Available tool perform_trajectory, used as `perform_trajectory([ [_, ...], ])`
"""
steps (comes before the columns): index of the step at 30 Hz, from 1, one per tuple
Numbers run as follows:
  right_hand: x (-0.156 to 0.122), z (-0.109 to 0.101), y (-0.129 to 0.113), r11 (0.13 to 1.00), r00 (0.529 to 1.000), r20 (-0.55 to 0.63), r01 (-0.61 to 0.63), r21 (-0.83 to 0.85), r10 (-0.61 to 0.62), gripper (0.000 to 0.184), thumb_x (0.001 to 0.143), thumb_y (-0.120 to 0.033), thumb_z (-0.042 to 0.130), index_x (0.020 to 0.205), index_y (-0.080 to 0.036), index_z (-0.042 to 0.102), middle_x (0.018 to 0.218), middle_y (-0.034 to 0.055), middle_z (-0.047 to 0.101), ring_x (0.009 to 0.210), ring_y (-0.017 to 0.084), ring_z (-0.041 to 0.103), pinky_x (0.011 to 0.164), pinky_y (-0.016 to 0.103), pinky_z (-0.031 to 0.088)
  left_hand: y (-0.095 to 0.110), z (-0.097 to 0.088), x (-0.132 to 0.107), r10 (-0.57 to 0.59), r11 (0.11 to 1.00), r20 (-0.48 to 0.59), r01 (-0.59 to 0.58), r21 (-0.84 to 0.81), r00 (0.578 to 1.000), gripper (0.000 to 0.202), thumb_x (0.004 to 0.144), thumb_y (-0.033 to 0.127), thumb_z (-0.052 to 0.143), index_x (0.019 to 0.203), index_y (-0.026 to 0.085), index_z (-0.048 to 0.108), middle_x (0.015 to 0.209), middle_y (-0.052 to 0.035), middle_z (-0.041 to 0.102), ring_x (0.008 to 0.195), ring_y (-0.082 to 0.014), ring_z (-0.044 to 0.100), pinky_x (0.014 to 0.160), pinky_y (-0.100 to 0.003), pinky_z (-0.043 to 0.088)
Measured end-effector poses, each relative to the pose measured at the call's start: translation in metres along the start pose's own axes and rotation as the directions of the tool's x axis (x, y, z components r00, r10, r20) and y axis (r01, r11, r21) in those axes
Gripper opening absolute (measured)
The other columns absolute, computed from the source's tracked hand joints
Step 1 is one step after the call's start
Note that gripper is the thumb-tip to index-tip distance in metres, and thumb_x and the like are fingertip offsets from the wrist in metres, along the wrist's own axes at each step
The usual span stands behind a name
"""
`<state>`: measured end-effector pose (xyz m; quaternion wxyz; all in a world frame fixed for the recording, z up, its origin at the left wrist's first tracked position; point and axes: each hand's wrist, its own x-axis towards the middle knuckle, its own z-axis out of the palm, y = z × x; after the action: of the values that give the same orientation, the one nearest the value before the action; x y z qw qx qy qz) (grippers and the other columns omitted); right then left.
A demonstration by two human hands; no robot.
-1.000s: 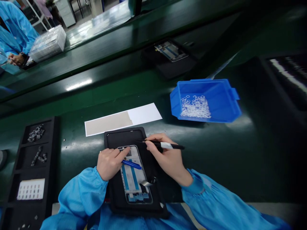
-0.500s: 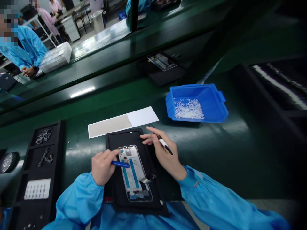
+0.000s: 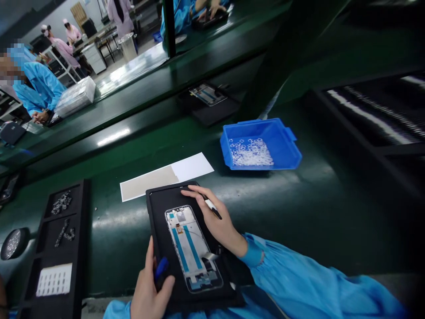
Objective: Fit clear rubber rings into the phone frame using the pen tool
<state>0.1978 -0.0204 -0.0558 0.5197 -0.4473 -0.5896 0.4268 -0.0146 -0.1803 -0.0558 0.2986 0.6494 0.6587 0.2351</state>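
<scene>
A phone frame (image 3: 191, 252) with two blue strips and a loose silver flex lies face down in a black tray (image 3: 157, 217). My left hand (image 3: 149, 288) grips the tray's left edge, thumb on top. A blue pen-shaped tool (image 3: 161, 268) is tucked in that hand, its far end hidden. My right hand (image 3: 221, 226) rests over the tray's upper right side, fingers curved across its rim. Between its thumb and fingers sits a slim black-and-white tool (image 3: 211, 206); its tip is hidden.
Behind the tray lies a white card (image 3: 194, 167). A blue bin (image 3: 285, 155) holds small white frames. At left stand a compartment tray (image 3: 79, 212) of small parts and a round dish (image 3: 13, 243). Another phone frame (image 3: 208, 94) lies further back. A co-worker (image 3: 40, 88) sits across the bench.
My left hand has left the top of the phone frame and moved down to the tray's left edge with the blue tool. My right hand has shifted slightly left onto the tray.
</scene>
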Motion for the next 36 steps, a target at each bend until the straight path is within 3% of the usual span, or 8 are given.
perform_trajectory([
  [3, 0.005, -0.004, -0.002, 0.999, 0.999, -0.049, -0.018, 0.05, 0.021, 0.031, 0.105, -0.043, 0.04, 0.121, -0.024, 0.057, 0.109, 0.0057, 0.073, 0.112, 0.024, 0.063, 0.1, 0.043, 0.047, 0.007, -0.008, 0.009, -0.207, 0.937, 0.003, 0.199, -0.287, 0.978, 0.067, 0.093, 0.037, 0.056, 0.153, 0.026, 0.031, 0.155, -0.0088, 0.04, 0.14, -0.027, 0.042, 0.108, -0.036, 0.046],
  [7, 0.015, -0.015, -0.004, 0.998, 0.969, -0.245, -0.029, 0.057, 0.042, 0.034, 0.104, -0.051, 0.041, 0.116, -0.025, 0.06, 0.099, 0.0047, 0.075, 0.101, 0.025, 0.067, 0.097, 0.046, 0.048, 0.043, -0.039, 0.031, -0.491, 0.695, 0.021, 0.406, -0.593, 0.871, 0.069, 0.083, 0.05, 0.066, 0.143, 0.022, 0.05, 0.149, -0.0081, 0.048, 0.143, -0.0313, 0.036, 0.117, -0.038, 0.035],
  [12, 0.022, -0.027, 0.001, 0.989, 0.913, -0.393, -0.055, 0.139, 0.106, 0.035, 0.102, -0.053, 0.046, 0.119, -0.026, 0.058, 0.096, 0.0049, 0.075, 0.087, 0.024, 0.067, 0.082, 0.043, 0.051, 0.083, -0.075, 0.055, -0.571, 0.587, 0.084, 0.477, -0.654, 0.817, 0.073, 0.07, 0.052, 0.077, 0.135, 0.024, 0.059, 0.144, -0.0062, 0.055, 0.139, -0.035, 0.041, 0.114, -0.04, 0.04],
  [18, 0.021, -0.029, 0.001, 0.983, 0.908, -0.398, -0.067, 0.173, 0.132, 0.034, 0.102, -0.052, 0.046, 0.118, -0.025, 0.059, 0.092, 0.0043, 0.073, 0.082, 0.021, 0.065, 0.078, 0.039, 0.051, 0.09, -0.081, 0.067, -0.642, 0.452, 0.131, 0.511, -0.732, 0.756, 0.074, 0.069, 0.044, 0.079, 0.137, 0.024, 0.057, 0.136, -0.007, 0.062, 0.127, -0.0332, 0.055, 0.105, -0.038, 0.049],
  [24, 0.018, -0.023, 0.004, 0.983, 0.914, -0.395, -0.023, 0.181, 0.094, 0.035, 0.101, -0.05, 0.047, 0.124, -0.027, 0.061, 0.083, 0.002, 0.063, 0.069, 0.017, 0.058, 0.064, 0.03, 0.051, 0.062, -0.092, 0.125, -0.617, 0.548, -0.034, 0.398, -0.736, 0.786, 0.066, 0.07, 0.037, 0.077, 0.131, 0.021, 0.06, 0.095, -0.0054, 0.073, 0.071, -0.0174, 0.069, 0.059, -0.022, 0.056],
  [27, 0.013, -0.015, 0.007, 0.995, 0.962, -0.269, -0.013, 0.099, 0.04, 0.035, 0.102, -0.048, 0.047, 0.125, -0.027, 0.063, 0.079, 0.0019, 0.059, 0.071, 0.017, 0.058, 0.066, 0.03, 0.052, 0.039, -0.107, 0.187, -0.589, 0.7, -0.195, 0.374, -0.608, 0.784, 0.051, 0.078, 0.037, 0.069, 0.125, 0.017, 0.06, 0.059, 0.0053, 0.054, 0.035, -0.0037, 0.037, 0.031, -0.015, 0.025],
  [30, 0.01, -0.008, 0.01, 0.999, 0.997, -0.08, 0.017, 0.037, -0.014, 0.034, 0.101, -0.045, 0.046, 0.122, -0.026, 0.066, 0.086, 0.0039, 0.061, 0.077, 0.019, 0.061, 0.073, 0.032, 0.054, 0.017, -0.129, 0.248, -0.582, 0.75, -0.3, 0.357, -0.556, 0.756, 0.039, 0.087, 0.033, 0.064, 0.121, 0.015, 0.059, 0.056, 0.0091, 0.044, 0.034, -0.0016, 0.028, 0.032, -0.015, 0.019],
  [36, 0.016, 0.0, 0.013, 0.997, 0.996, 0.068, -0.049, -0.062, 0.053, 0.039, 0.098, -0.05, 0.044, 0.114, -0.022, 0.067, 0.096, 0.0077, 0.067, 0.085, 0.023, 0.066, 0.079, 0.034, 0.056, 0.016, -0.158, 0.318, -0.549, 0.835, -0.515, 0.411, -0.366, 0.658, 0.031, 0.094, 0.034, 0.06, 0.119, 0.015, 0.058, 0.109, -0.0072, 0.063, 0.087, -0.017, 0.064, 0.073, -0.034, 0.057],
])
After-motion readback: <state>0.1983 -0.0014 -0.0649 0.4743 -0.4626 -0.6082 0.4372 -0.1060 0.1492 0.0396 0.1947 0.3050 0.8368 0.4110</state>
